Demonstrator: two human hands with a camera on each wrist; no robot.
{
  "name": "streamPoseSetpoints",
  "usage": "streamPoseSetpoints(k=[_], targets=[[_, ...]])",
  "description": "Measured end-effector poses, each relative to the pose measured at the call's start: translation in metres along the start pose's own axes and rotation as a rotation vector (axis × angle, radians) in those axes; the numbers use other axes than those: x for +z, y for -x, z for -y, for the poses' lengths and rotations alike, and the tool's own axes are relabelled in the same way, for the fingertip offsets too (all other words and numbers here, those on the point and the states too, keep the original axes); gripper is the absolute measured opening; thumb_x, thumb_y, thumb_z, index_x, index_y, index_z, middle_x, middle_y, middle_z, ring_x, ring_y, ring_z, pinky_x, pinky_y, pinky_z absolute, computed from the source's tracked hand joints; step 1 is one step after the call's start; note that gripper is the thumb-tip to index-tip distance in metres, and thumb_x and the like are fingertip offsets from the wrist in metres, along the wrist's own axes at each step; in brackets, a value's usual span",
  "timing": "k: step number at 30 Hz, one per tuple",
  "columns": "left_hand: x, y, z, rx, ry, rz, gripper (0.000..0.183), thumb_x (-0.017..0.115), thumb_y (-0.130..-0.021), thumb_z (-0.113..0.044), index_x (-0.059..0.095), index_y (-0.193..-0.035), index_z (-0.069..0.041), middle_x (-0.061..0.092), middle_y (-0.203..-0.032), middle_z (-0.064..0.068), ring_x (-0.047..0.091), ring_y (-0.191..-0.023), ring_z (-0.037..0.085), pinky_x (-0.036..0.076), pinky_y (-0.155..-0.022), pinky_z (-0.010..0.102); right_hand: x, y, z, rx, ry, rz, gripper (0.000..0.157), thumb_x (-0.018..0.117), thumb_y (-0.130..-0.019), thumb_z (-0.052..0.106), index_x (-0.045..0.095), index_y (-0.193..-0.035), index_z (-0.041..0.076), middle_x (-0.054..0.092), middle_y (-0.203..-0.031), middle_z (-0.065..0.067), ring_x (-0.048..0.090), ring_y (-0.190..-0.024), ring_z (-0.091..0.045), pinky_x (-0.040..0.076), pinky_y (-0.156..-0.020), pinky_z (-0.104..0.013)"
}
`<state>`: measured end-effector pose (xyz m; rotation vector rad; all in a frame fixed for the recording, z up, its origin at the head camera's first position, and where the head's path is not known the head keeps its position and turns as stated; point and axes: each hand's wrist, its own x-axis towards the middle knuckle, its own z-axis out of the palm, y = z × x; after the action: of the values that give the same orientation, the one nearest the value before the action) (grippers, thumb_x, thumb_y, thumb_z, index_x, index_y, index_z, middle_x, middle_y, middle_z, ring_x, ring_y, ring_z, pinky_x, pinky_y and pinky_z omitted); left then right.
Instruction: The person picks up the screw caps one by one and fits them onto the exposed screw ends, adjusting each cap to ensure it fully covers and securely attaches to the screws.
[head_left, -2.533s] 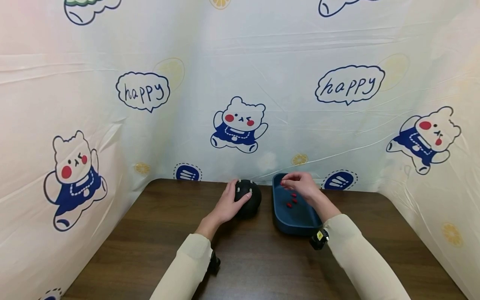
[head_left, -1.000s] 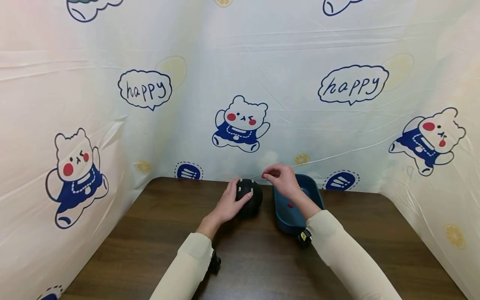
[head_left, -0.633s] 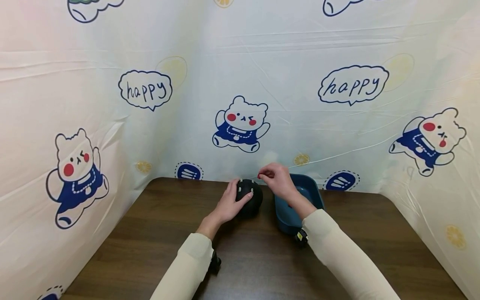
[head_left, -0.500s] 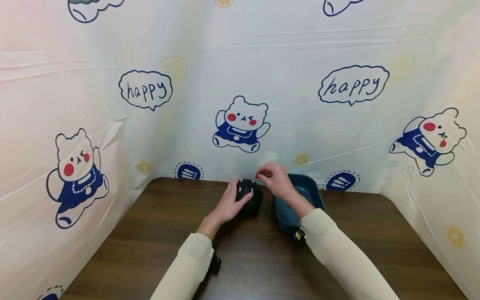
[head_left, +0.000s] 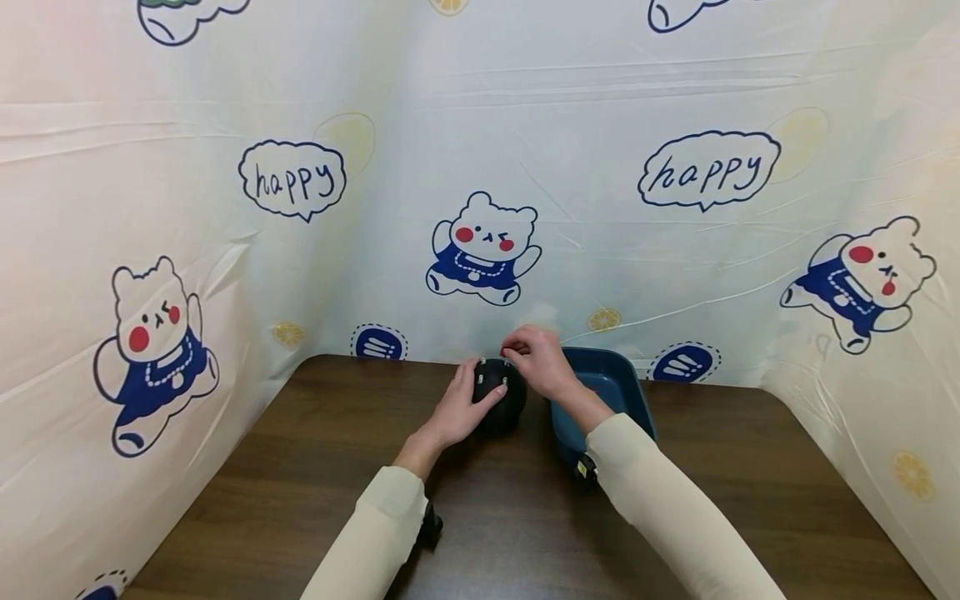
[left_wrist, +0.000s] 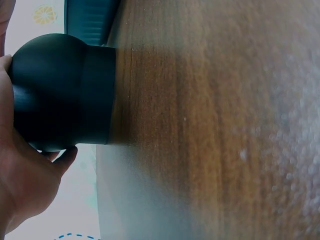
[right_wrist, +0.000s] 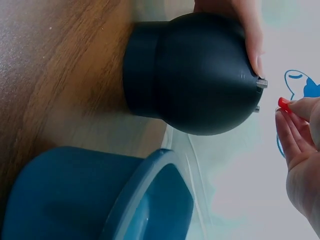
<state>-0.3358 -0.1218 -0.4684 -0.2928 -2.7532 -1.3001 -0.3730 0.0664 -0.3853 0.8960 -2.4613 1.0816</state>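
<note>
Closest in, two cream sleeves (head_left: 697,500) reach across the dark brown, wood-grained worktop (head_left: 517,533), and here is the left hand (head_left: 453,412), fingers and thumb curled over the smooth matte-black dome with a short round base (head_left: 508,412), gripping it as it stands upright on the worktop. Up top, a cluster of slim silver threaded metal studs (right_wrist: 262,83), the left thumb right beside one of them! Just to the right sits the deep blue round-cornered tray (head_left: 607,354), near the dome but apart from it, and inside, past the right forearm, a speck of red (head_left: 595,389), too small to call, with the forearm hiding much of the floor. Now the right hand (head_left: 542,362), high over the far side of the dome, fingertips and thumb pinching a tiny bright-red piece (right_wrist: 283,104). So what's done? That piece is out of the tray and up at stud height, the dome held firm. What's left? In the right wrist view a sliver of space shows between the red piece and the studs, so I judge it not yet fitted, and every stud in sight looks bare: early going. Behind it all hangs a pale sheet printed with bears (head_left: 570,275).
</note>
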Motion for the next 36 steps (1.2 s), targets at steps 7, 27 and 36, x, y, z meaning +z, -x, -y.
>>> streamPoseSetpoints(k=[7, 27, 36], targets=[[0.001, 0.000, 0.000, 0.011, 0.008, -0.002, 0.095, 0.051, -0.094, -0.073, 0.019, -0.161, -0.015, 0.030, -0.161, 0.009, 0.042, -0.137, 0.030, 0.037, -0.114, 0.056, 0.009, -0.004, 0.002, -0.018, 0.019, 0.009, 0.007, 0.072, -0.094, 0.003, 0.076, -0.098, 0.007, 0.070, -0.097, -0.005, 0.071, -0.089, -0.018, 0.060, -0.084, -0.035], [0.000, 0.001, -0.001, 0.038, 0.012, -0.019, 0.086, 0.054, -0.096, -0.066, 0.022, -0.159, -0.018, 0.032, -0.158, 0.007, 0.041, -0.135, 0.029, 0.039, -0.113, 0.053, 0.026, -0.010, 0.003, -0.008, 0.030, 0.013, 0.007, 0.072, -0.095, 0.003, 0.076, -0.100, 0.007, 0.070, -0.098, -0.006, 0.071, -0.090, -0.018, 0.060, -0.083, -0.034], [0.000, 0.001, 0.000, 0.038, 0.015, -0.004, 0.087, 0.054, -0.096, -0.066, 0.021, -0.159, -0.017, 0.032, -0.157, 0.008, 0.042, -0.133, 0.030, 0.040, -0.112, 0.054, 0.032, -0.009, 0.001, -0.007, 0.020, -0.008, 0.007, 0.072, -0.094, 0.003, 0.076, -0.098, 0.008, 0.069, -0.098, -0.005, 0.071, -0.089, -0.018, 0.060, -0.083, -0.035]])
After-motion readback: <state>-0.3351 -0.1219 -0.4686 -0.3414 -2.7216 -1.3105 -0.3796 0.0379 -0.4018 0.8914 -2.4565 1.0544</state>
